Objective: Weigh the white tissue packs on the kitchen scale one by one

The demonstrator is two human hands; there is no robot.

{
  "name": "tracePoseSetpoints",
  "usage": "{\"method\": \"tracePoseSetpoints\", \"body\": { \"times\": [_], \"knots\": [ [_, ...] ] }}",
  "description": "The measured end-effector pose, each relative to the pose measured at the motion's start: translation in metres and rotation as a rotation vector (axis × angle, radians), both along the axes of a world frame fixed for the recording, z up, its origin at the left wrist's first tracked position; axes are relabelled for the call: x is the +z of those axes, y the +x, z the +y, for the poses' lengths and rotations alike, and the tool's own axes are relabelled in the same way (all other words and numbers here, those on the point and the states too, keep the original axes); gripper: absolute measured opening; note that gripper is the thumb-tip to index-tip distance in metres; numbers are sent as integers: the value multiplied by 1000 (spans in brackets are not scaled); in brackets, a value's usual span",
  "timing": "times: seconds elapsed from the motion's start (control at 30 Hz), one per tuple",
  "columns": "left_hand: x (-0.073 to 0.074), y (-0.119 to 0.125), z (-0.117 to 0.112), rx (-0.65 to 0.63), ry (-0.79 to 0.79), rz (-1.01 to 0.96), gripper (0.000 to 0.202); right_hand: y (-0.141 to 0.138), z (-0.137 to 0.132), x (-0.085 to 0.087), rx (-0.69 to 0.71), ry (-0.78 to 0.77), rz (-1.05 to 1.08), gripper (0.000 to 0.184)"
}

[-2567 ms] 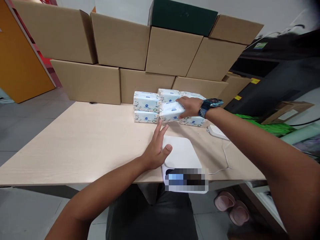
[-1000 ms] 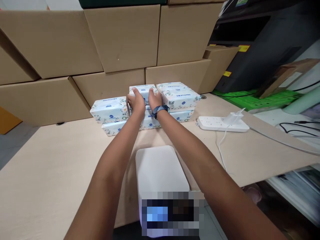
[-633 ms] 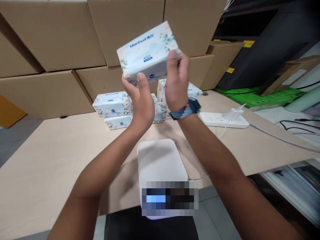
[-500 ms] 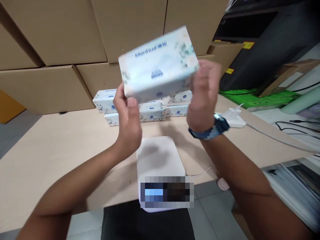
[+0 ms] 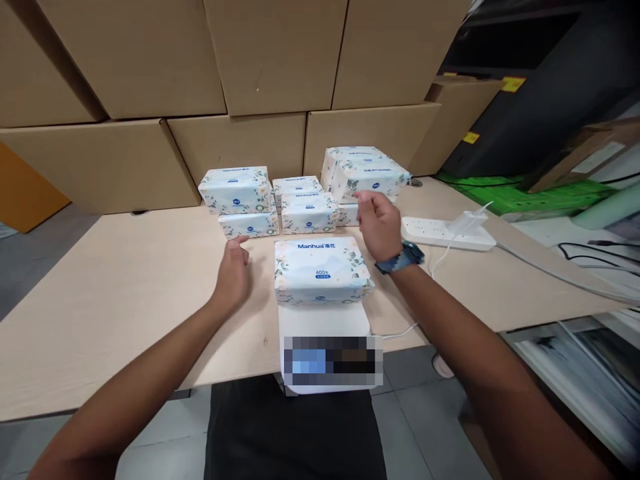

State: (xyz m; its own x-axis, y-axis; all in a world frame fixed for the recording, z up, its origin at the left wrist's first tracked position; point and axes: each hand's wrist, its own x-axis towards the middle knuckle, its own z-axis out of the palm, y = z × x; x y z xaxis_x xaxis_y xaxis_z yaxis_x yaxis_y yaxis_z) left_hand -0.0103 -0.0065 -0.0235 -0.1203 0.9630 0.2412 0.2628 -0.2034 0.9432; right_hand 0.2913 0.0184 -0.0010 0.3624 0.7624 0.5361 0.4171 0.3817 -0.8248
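Note:
A tissue pack [image 5: 323, 270], white with blue lettering and a leaf print, lies flat on the white scale [image 5: 325, 330] at the table's front edge. My left hand [image 5: 233, 272] hovers just left of the pack, fingers loosely apart, holding nothing. My right hand [image 5: 380, 223], with a blue watch on the wrist, is raised to the right of the pack, fingers loosely curled and empty. Behind the scale several more tissue packs [image 5: 300, 193] stand stacked in a row.
Cardboard boxes [image 5: 240, 80] are piled along the back of the wooden table [image 5: 125, 287]. A white power strip [image 5: 450, 233] with a plug and cable lies at the right. A black machine [image 5: 540, 87] and green sheets [image 5: 505, 193] sit further right.
Both hands lifted one tissue pack from the stack, turned it in the air, and set it on the scale. Both hands have now let go and drawn apart.

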Motion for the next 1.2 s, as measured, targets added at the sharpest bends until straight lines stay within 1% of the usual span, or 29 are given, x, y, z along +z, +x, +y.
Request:
{"method": "tracePoseSetpoints", "body": {
  "times": [0.07,0.13,0.2,0.27,0.33,0.47,0.6,0.67,0.77,0.87,1.0,1.2],
  "knots": [
    [0,-8,13,42,-68,8,72,2,17,-4,-95,149,-53,72],
    [1,-11,17,21,-107,-13,66,4,20,-15,-100,203,-184,67],
    [1,-10,17,-26,-90,-30,59,7,12,-27,-66,160,-268,59],
    [1,-8,15,-42,-81,-50,54,7,4,-36,-49,63,-224,52],
    [1,-7,14,-34,-92,-83,52,7,0,-40,-70,-2,-140,47],
    [1,-9,15,-43,-98,-97,47,8,2,-36,-108,1,-97,42],
    [4,-8,14,-50,-88,-97,41,14,3,-33,-140,25,-48,43],
    [6,-7,13,-48,-108,-121,40,17,3,-31,-160,30,-36,44],
    [9,-6,13,-39,-159,-173,39,17,2,-31,-169,24,-51,46],
    [11,-6,13,-37,-171,-209,36,15,0,-30,-154,22,-75,46],
    [11,-5,12,-50,-179,-199,35,15,-2,-29,-132,23,-102,45],
    [10,-2,11,-48,-174,-197,33,20,-2,-29,-143,63,-128,45]
  ]
}}
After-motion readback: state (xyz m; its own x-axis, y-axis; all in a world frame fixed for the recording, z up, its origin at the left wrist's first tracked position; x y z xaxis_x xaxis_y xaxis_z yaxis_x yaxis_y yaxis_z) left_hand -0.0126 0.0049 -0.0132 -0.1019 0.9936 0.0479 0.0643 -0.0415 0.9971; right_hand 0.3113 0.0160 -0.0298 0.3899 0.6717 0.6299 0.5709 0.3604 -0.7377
